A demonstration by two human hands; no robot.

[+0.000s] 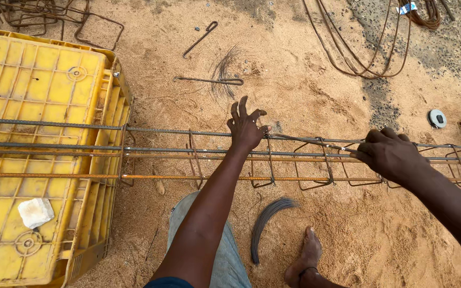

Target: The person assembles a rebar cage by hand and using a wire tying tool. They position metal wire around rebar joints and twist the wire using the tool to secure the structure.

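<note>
Rebar cage (294,154) cut off both sides, left hand (245,129) grip open, right hand (389,154) grip closed on tie hook (316,143).

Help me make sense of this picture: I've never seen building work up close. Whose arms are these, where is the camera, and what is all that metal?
The camera sits on a person's head and looks down, so both arms are that person's own. In front lies a long cage of steel bars running left to right, its left end resting on an upturned yellow plastic crate over sandy ground. Bent wire loops ring the bars at intervals. The left hand touches the far bar with fingers spread, not closed on anything. The right hand has its grip closed around a thin metal rod lying along the cage. A curved bundle of thin tie wires lies by the person's bare foot. A small white block sits on the crate.
</note>
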